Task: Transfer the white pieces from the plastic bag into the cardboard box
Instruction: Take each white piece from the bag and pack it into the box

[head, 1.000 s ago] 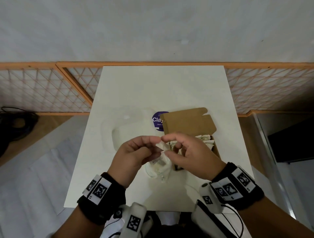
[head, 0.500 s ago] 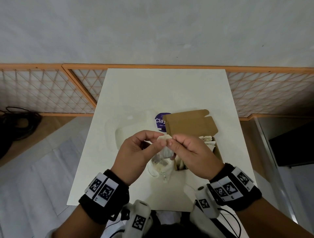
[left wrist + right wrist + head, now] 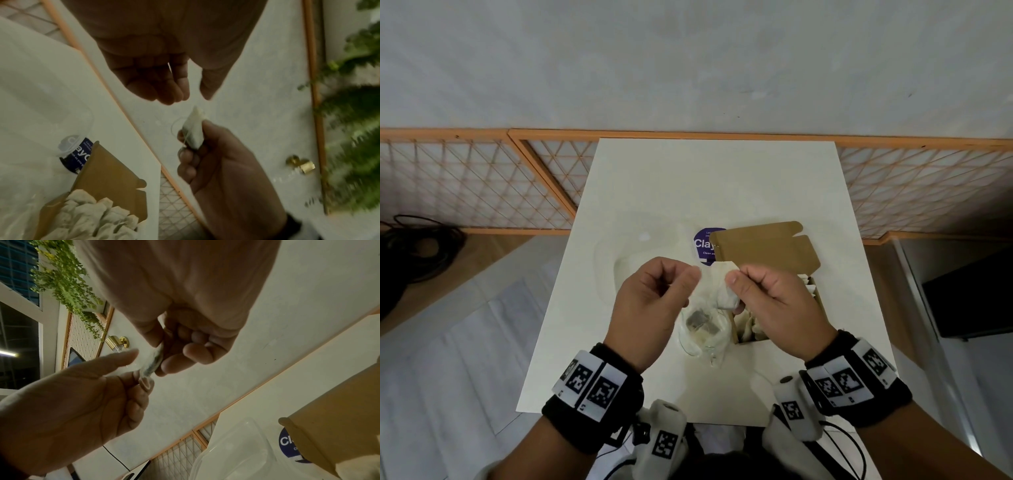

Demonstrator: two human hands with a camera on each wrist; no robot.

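Note:
My right hand (image 3: 734,277) pinches a white piece (image 3: 724,294) between thumb and fingers, just left of the open cardboard box (image 3: 774,250). The right wrist view shows the same white piece (image 3: 153,361) edge-on, and it also appears in the left wrist view (image 3: 194,129). My left hand (image 3: 681,281) is a little to its left, fingers curled, holding the top of the clear plastic bag (image 3: 700,330). The bag hangs between the hands above the table, with more pieces in its bottom. Several white pieces (image 3: 92,216) fill the box.
A clear plastic container (image 3: 633,260) with a round purple label (image 3: 703,246) lies on the white table (image 3: 722,178) behind my left hand, touching the box lid. An orange lattice fence (image 3: 482,178) runs behind the table. Black cables (image 3: 417,246) lie on the floor at left.
The hands have drawn apart: the right hand has pulled the white piece up and right, clear of the bag mouth, while the left hand has shifted left with the bag.

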